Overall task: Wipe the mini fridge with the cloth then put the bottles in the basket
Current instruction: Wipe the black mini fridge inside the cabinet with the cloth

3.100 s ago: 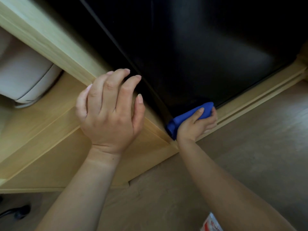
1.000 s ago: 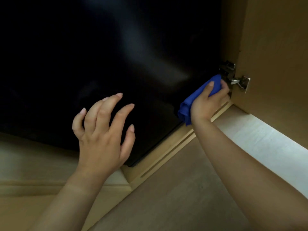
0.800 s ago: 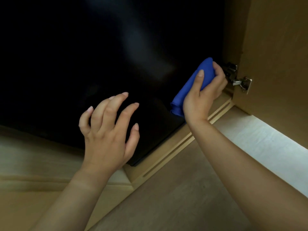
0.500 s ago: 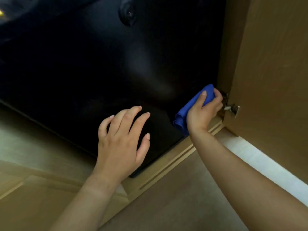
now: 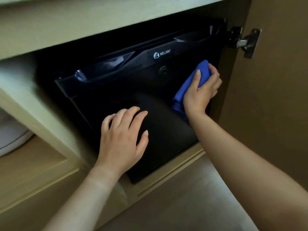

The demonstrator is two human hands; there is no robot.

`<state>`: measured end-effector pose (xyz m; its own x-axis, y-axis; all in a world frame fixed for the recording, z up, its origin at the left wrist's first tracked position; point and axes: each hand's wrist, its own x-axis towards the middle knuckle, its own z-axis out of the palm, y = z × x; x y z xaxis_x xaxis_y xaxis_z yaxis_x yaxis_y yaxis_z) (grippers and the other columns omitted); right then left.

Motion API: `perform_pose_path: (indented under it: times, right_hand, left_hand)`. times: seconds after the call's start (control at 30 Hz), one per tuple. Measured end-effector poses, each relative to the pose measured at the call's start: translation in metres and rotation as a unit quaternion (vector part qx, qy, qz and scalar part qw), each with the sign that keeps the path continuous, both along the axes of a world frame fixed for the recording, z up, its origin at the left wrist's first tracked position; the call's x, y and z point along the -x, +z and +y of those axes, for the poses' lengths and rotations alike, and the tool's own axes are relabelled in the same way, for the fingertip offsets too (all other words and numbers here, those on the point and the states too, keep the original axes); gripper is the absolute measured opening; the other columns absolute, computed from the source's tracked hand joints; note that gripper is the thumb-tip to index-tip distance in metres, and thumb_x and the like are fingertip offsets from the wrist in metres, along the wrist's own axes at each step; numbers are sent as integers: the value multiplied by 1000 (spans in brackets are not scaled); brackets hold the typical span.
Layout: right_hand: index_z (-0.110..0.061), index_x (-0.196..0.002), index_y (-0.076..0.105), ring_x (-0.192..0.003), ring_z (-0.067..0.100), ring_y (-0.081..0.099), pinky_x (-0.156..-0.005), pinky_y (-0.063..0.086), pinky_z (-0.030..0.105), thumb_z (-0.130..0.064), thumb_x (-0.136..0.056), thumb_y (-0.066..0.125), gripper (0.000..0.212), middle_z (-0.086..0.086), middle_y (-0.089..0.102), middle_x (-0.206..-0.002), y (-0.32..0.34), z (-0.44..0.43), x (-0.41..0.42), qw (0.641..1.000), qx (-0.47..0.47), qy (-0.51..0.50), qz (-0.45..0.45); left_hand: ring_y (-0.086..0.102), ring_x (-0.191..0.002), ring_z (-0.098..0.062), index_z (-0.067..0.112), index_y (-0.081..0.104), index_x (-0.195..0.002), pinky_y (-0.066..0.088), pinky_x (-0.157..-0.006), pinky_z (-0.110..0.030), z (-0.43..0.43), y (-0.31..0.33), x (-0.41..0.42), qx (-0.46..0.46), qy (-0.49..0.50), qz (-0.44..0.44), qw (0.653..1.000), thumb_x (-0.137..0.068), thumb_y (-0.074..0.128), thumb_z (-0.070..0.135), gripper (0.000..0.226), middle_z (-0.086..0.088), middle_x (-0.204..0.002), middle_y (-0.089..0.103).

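Where both forearms reach in over the floor (image 5: 183,205), the left hand (image 5: 121,140) comes first, fingers spread and relaxed, resting on the lower front of the black mini fridge (image 5: 116,90) and gripping nothing. Just beyond, to its right, the right hand (image 5: 200,92) curls fingers and thumb round a bunched blue cloth (image 5: 202,70), pressing it to the fridge door near the right edge. The fridge sits inside a wooden cabinet recess (image 5: 50,39). Higher on its front are a round fitting (image 5: 163,71) and a WELLWAY logo (image 5: 162,53); farthest right, a metal hinge (image 5: 243,41) holds the open cabinet door (image 5: 275,97)
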<state>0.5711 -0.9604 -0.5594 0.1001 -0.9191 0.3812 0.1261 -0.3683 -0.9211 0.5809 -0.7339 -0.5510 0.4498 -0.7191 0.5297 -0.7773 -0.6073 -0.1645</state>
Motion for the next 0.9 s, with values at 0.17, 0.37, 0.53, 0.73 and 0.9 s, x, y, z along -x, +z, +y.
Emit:
perform_pose_path:
  times: [0.17,0.37,0.53,0.73,0.9]
  right_hand:
    - [-19,-132,42,-114,30,40,-83,22,18,-33,-98,42,36,8,37,-135,20,-9,-2,993,-111,-25,-1]
    - [-11,-128,46,-117,21,44,-94,23,19,-25,-95,49,36,9,44,-128,54,-11,5,998,63,2,-3]
    - [-15,-128,45,-114,11,42,-98,27,16,-24,-97,47,32,1,41,-124,41,26,42,984,37,151,86]
    - [-19,-125,49,-106,-11,42,-95,28,4,-22,-96,51,29,-1,45,-119,101,64,111,956,11,206,211]
    - [-29,-120,51,-109,0,46,-93,32,7,-24,-94,54,27,-9,44,-115,194,100,169,928,-64,242,276]
  left_hand:
    - [48,-120,-20,19,56,-128,28,-99,-39,9,11,6,0,15,19,1000,-87,45,38,46,0,-132,53]
    - [48,-119,-21,19,57,-126,28,-98,-38,8,23,4,22,13,22,999,-87,48,37,44,1,-131,54]
    - [47,-121,-22,20,56,-127,31,-99,-42,10,44,13,-10,30,88,996,-87,43,41,47,1,-132,53]
    - [48,-120,-24,20,57,-127,42,-95,-49,32,110,38,-62,43,225,972,-87,37,46,52,0,-131,54]
    - [47,-120,-24,20,57,-125,42,-95,-48,43,197,79,-104,21,298,949,-86,38,47,51,0,-130,54]
